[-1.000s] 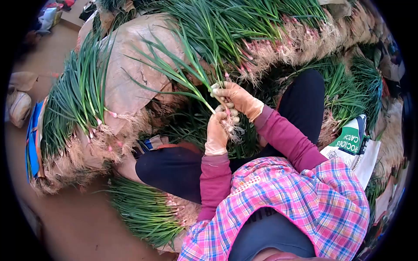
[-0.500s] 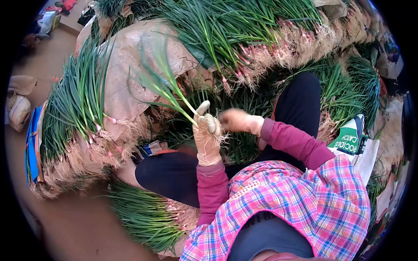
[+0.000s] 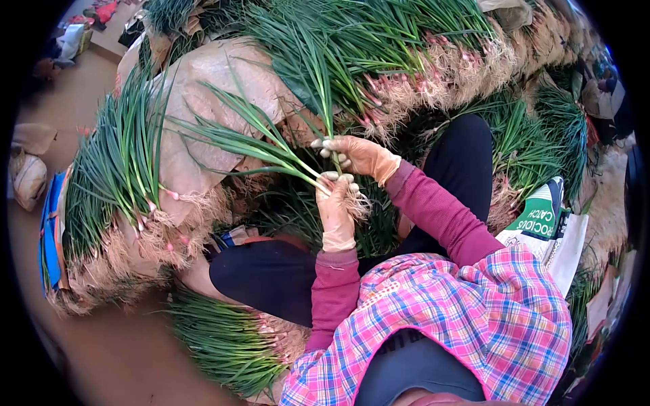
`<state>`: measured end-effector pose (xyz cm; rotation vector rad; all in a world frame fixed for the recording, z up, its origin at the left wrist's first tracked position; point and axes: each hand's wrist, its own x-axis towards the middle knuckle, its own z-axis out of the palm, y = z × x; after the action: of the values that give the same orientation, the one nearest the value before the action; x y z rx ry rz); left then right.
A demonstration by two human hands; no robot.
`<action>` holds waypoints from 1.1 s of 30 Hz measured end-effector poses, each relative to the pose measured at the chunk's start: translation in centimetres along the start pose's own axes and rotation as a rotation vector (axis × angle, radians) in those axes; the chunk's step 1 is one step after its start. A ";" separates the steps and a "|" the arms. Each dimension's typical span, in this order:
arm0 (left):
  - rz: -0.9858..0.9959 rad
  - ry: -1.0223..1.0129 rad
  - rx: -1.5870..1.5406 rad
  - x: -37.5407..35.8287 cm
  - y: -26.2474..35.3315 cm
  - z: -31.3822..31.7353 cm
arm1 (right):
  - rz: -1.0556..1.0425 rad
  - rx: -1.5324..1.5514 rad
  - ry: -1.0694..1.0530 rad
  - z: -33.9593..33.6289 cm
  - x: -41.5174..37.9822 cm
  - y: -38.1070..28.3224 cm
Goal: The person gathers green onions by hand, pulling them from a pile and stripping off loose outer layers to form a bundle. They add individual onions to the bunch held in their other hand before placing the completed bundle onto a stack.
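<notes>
My left hand (image 3: 336,211), in a pale glove, is closed around the lower ends of a few green garlic stalks (image 3: 298,161). Their leaves fan out to the upper left, and pale roots (image 3: 357,203) stick out at the right of the fist. Just above it, my right hand (image 3: 365,157), also gloved, pinches another green garlic stalk (image 3: 328,111) that stands nearly upright. Its lower end runs down towards the left fist, where fingers partly hide it. Both hands are close together over my crossed legs.
A long heap of green garlic (image 3: 379,47) lies ahead, roots towards me. Another bunch (image 3: 128,155) rests at the left on a pale sheet (image 3: 203,88). More stalks (image 3: 217,331) lie by my left leg. At the right is a printed green and white bag (image 3: 538,220).
My right hand, blurred beside the left fist before, now grips an upright stalk above it. The left hand has shifted slightly right and its stalks lean lower to the left.
</notes>
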<state>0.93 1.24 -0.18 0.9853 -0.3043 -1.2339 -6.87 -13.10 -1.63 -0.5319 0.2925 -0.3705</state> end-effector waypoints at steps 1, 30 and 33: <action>0.010 0.020 -0.042 -0.1 -0.3 0.3 | -0.070 -0.002 0.087 0.1 0.0 0.3; 0.101 -0.348 -0.509 -2.4 3.4 1.5 | 0.089 -1.293 0.341 1.4 -6.4 -4.1; 0.234 -0.300 -0.405 -2.6 4.6 1.9 | -0.640 -1.726 0.959 -0.3 -7.4 -9.6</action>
<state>1.67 2.64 5.19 0.4040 -0.3739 -1.1673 -16.16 -17.88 4.58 -2.1693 1.4280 -0.9645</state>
